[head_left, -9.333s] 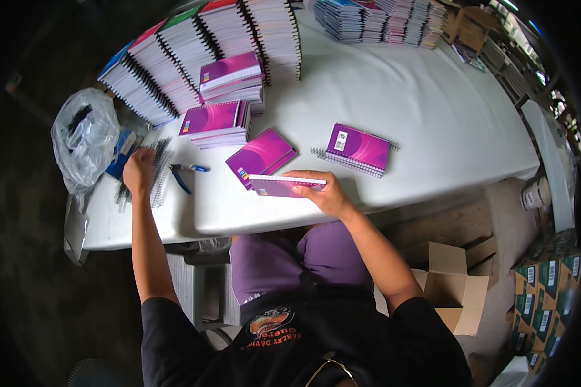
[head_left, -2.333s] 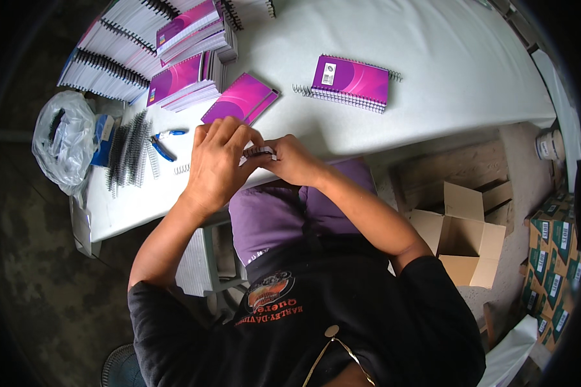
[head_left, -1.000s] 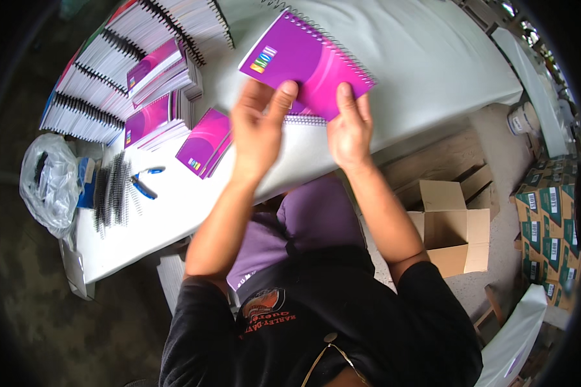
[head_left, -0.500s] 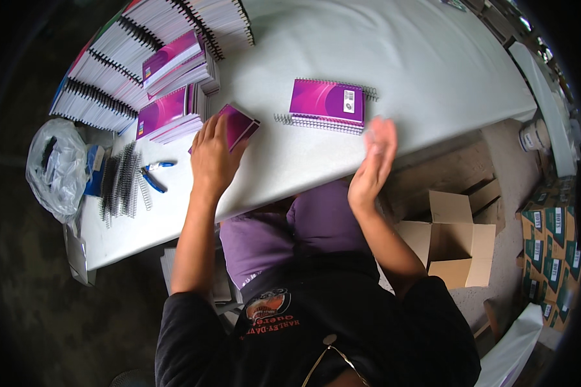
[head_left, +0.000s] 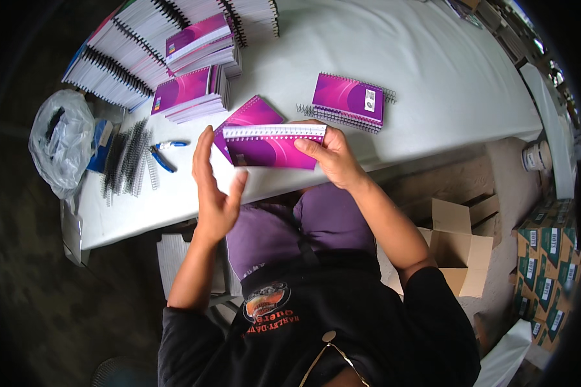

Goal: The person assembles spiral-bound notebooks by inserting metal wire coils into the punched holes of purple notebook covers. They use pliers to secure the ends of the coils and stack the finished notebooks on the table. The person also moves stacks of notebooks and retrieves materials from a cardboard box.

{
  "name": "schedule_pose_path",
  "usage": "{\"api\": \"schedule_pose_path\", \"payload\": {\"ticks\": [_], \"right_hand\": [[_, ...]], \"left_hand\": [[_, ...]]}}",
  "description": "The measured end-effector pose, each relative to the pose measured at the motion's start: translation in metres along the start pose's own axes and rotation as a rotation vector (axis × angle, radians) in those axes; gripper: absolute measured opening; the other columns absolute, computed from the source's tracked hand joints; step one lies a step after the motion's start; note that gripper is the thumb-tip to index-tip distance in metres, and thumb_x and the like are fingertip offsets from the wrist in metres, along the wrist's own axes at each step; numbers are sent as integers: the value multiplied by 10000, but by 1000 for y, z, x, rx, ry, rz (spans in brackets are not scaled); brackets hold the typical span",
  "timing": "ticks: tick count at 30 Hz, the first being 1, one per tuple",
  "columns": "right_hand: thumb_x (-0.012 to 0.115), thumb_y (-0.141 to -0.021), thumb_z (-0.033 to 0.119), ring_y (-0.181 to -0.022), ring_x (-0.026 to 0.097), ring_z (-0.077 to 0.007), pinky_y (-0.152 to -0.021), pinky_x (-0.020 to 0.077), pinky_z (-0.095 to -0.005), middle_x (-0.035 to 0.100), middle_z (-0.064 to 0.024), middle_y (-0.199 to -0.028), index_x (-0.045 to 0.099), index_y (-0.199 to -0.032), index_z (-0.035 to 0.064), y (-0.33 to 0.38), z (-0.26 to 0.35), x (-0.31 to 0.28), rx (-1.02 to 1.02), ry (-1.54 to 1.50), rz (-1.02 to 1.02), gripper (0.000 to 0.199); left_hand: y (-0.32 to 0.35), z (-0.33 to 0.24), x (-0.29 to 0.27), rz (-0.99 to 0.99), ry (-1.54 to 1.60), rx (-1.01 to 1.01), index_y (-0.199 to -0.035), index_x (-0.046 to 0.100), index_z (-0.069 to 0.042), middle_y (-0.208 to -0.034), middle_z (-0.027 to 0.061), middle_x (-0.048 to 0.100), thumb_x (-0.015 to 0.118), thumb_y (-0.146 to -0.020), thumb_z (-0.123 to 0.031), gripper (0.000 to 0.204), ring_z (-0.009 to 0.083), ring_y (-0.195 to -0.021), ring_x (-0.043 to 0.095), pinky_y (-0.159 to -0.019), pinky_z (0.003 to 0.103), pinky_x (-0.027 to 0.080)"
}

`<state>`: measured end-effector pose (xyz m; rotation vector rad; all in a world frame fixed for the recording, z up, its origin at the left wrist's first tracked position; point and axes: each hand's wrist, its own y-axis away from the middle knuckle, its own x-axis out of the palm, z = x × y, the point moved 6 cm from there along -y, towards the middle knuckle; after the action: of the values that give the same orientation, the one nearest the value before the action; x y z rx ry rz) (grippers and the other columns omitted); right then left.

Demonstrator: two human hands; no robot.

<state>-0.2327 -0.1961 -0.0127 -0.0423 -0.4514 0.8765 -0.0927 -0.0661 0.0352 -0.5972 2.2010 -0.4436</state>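
Note:
My right hand [head_left: 337, 158] grips the right end of an uncoiled purple notebook [head_left: 274, 151], its thumb on the cover. A row of punched holes runs along the notebook's upper edge. At its left end my left hand [head_left: 216, 197] stands open, fingers up and thumb apart. Behind the held notebook, another purple punched piece [head_left: 257, 111] lies on the table, partly covered. Farther right is a small pile of purple coil-bound notebooks [head_left: 348, 97], with coil ends sticking out at both sides.
Stacks of purple notebooks [head_left: 182, 90] stand at the back left, before rows of larger black-coiled books [head_left: 119, 68]. Loose wire coils [head_left: 128, 161], blue-handled pliers [head_left: 164, 155] and a clear plastic bag [head_left: 61, 148] lie at left. An open cardboard box [head_left: 461, 242] sits below the table's right edge.
My right hand has come left from beside the coil-bound pile and now holds a purple notebook. My left hand has come off the purple notebook pieces on the table and opened.

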Motion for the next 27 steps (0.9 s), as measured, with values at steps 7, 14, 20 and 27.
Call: {"api": "schedule_pose_path", "payload": {"ticks": [7, 14, 20, 27], "right_hand": [[642, -805, 31, -867, 565, -75, -780, 479, -225, 621, -34, -989, 562, -1088, 7, -16, -33, 15, 16, 84, 181, 295], [624, -830, 41, -837, 591, -88, -776, 493, -231, 658, -59, -954, 633, -1074, 13, -8, -37, 7, 65, 189, 134, 247], [603, -846, 47, -1003, 551, -118, -867, 456, -256, 624, -77, -1083, 570, -1165, 11, -18, -36, 24, -18, 242, 335, 323], [581, -846, 28, -982, 560, -107, -862, 450, -240, 628, -61, -1101, 611, -1118, 33, -18, -35, 15, -18, 277, 221, 274]], "left_hand": [[30, 61, 50, -10, 624, -342, -1129, 416, -46, -1027, 68, 470, 476, -854, 48, 297, 119, -919, 457, -820, 244, 382], [-20, 119, -59, -374, -416, 12, -997, 598, -67, -917, 122, 600, 558, -656, 100, 383, 283, -796, 568, -722, 364, 449], [-22, 226, -129, -161, -847, -659, -987, 594, -92, -968, 135, 598, 583, -830, -364, 314, 326, -903, 586, -764, 432, 457], [-31, 151, -113, -272, -101, -230, -932, 566, -10, -748, 98, 562, 522, -889, -270, 268, 191, -710, 557, -668, 311, 437]]}}
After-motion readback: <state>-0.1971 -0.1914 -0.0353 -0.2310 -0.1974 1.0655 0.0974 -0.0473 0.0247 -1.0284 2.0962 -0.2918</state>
